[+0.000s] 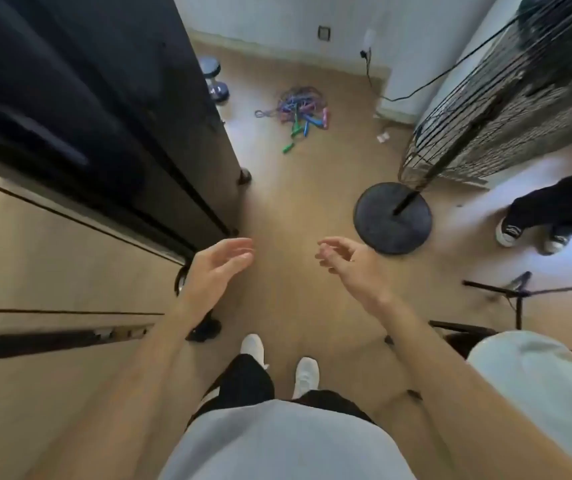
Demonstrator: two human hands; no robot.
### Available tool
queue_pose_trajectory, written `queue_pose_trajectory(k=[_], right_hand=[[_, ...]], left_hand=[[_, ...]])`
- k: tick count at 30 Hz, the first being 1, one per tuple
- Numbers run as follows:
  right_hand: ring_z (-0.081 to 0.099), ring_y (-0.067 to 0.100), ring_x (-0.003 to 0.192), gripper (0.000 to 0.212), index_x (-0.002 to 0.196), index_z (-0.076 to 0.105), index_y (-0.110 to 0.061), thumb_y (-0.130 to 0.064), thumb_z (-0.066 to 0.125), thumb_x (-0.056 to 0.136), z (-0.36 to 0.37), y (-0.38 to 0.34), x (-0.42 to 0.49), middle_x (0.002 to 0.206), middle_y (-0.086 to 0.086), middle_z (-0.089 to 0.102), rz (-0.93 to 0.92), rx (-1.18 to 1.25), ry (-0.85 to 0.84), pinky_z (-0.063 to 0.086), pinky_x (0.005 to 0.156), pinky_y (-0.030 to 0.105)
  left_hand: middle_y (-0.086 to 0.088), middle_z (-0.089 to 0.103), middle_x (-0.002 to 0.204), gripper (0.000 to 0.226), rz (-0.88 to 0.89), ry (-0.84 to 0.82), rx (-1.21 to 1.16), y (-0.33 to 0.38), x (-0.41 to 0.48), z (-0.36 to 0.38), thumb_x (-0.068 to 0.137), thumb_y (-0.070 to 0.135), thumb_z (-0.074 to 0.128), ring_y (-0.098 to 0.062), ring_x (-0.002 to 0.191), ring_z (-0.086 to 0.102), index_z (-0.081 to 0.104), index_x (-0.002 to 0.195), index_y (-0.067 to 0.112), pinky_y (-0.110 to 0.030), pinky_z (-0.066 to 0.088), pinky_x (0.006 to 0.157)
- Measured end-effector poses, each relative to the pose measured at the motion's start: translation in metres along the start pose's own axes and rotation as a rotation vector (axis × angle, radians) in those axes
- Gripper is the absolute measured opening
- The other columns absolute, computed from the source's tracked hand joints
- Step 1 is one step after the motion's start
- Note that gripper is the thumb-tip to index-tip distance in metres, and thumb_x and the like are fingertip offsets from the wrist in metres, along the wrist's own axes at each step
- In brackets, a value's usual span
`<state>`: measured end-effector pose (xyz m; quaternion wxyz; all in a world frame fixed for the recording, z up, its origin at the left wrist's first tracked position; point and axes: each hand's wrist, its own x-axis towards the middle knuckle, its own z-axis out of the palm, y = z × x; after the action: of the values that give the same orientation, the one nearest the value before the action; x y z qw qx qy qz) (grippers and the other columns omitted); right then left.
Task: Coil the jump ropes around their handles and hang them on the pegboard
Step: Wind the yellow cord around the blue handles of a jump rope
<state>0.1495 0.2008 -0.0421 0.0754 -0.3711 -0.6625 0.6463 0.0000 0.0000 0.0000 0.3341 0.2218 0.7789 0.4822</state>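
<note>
My left hand [220, 268] and my right hand [346, 263] are both held out in front of me at the middle of the frame, palms turned toward each other. The fingers are loose and slightly bent, and neither hand holds or touches anything.

The jump ropes [295, 105] lie in a tangled heap on the floor [295, 202] in the upper middle of the frame, well apart from my hands. Their cords are purple and blue, with pink, blue and green handles sticking out of the lower side. One green handle [288, 147] lies a little below the heap, toward me.

The wire-grid pegboard [506, 109] stands at the upper right, leaning across the frame on a pole that ends in a round black base [392, 218] just above my right hand. I cannot make out any rope hanging on the part I see.

A dumbbell [213, 79] stands beside the dark cabinet [104, 98] at the upper left. At the right edge are another person's dark trousers and black sneakers [509, 232]. My white shoes [307, 375] show at the bottom centre.
</note>
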Motion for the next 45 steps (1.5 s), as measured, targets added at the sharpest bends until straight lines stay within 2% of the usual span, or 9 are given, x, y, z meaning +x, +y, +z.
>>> queue_pose_trajectory(k=[5,12,15,19,26,35,39,42,45], right_hand=[[0.071,0.016,0.083,0.008,0.097,0.069,-0.029,-0.024,0.064,0.096,0.011,0.005,0.037,0.091,0.004,0.075,0.072,-0.068,-0.051,0.049,0.072,0.022],[0.071,0.021,0.09,0.015,0.106,0.071,-0.018,-0.025,0.062,0.096,0.02,-0.034,0.124,0.094,0.004,0.075,0.075,-0.187,-0.033,0.052,0.075,0.025],[0.07,0.019,0.091,0.02,0.11,0.071,-0.015,-0.027,0.06,0.097,0.026,-0.058,0.163,0.095,0.003,0.075,0.081,-0.221,0.007,0.054,0.081,0.03],[0.069,0.015,0.095,0.022,0.112,0.07,-0.017,-0.029,0.059,0.098,0.032,-0.086,0.215,0.099,-0.001,0.074,0.079,-0.235,0.036,0.054,0.087,0.035],[0.068,0.014,0.098,0.018,0.108,0.071,-0.024,-0.032,0.059,0.097,0.018,-0.119,0.304,0.099,-0.006,0.074,0.119,-0.202,0.06,0.055,0.091,0.038],[0.07,0.016,0.091,0.009,0.099,0.07,-0.032,-0.031,0.062,0.093,-0.005,-0.147,0.464,0.096,-0.004,0.075,0.125,-0.174,-0.001,0.056,0.09,0.045],[0.068,0.015,0.095,0.016,0.107,0.071,-0.025,-0.029,0.064,0.093,-0.019,-0.172,0.525,0.099,-0.005,0.073,0.128,-0.213,-0.036,0.056,0.091,0.043],[0.067,0.014,0.096,0.018,0.109,0.071,-0.023,-0.026,0.067,0.092,-0.03,-0.19,0.575,0.101,-0.007,0.072,0.146,-0.249,-0.05,0.055,0.094,0.043],[0.067,0.013,0.097,0.018,0.109,0.072,-0.023,-0.024,0.068,0.091,-0.04,-0.206,0.626,0.101,-0.008,0.072,0.165,-0.262,-0.002,0.054,0.095,0.042]], left_hand=[[0.005,0.074,0.114,0.027,-0.091,0.014,0.0,-0.02,0.023,-0.009,0.098,0.017,0.062,0.0,0.105,0.067,0.068,0.124,0.018,-0.008,0.049,0.085],[0.007,0.073,0.114,0.027,-0.124,-0.056,-0.042,-0.016,0.123,-0.038,0.096,0.021,0.064,-0.002,0.109,0.066,0.068,0.124,0.02,-0.011,0.049,0.088],[0.007,0.073,0.114,0.026,-0.132,-0.11,-0.036,-0.008,0.179,-0.053,0.096,0.024,0.065,-0.004,0.109,0.066,0.069,0.122,0.022,-0.021,0.05,0.094],[0.006,0.075,0.11,0.026,-0.113,-0.208,-0.025,0.007,0.255,-0.07,0.094,0.026,0.067,-0.007,0.107,0.067,0.07,0.12,0.021,-0.031,0.052,0.099],[0.006,0.075,0.108,0.026,-0.108,-0.225,0.008,0.045,0.363,-0.077,0.094,0.028,0.068,-0.006,0.104,0.069,0.071,0.118,0.021,-0.038,0.053,0.101],[0.003,0.075,0.112,0.025,-0.139,-0.106,-0.01,0.093,0.482,-0.074,0.095,0.026,0.067,-0.012,0.108,0.068,0.072,0.119,0.018,-0.037,0.054,0.1],[0.0,0.075,0.112,0.026,-0.16,-0.081,-0.057,0.112,0.541,-0.085,0.095,0.023,0.067,-0.013,0.108,0.069,0.071,0.119,0.017,-0.031,0.053,0.097],[0.0,0.076,0.111,0.025,-0.17,-0.089,-0.083,0.124,0.598,-0.097,0.095,0.019,0.066,-0.009,0.105,0.07,0.071,0.119,0.016,-0.025,0.053,0.094],[0.001,0.077,0.107,0.023,-0.176,-0.136,-0.071,0.129,0.673,-0.107,0.094,0.021,0.069,-0.01,0.102,0.071,0.072,0.116,0.019,-0.025,0.053,0.092]])
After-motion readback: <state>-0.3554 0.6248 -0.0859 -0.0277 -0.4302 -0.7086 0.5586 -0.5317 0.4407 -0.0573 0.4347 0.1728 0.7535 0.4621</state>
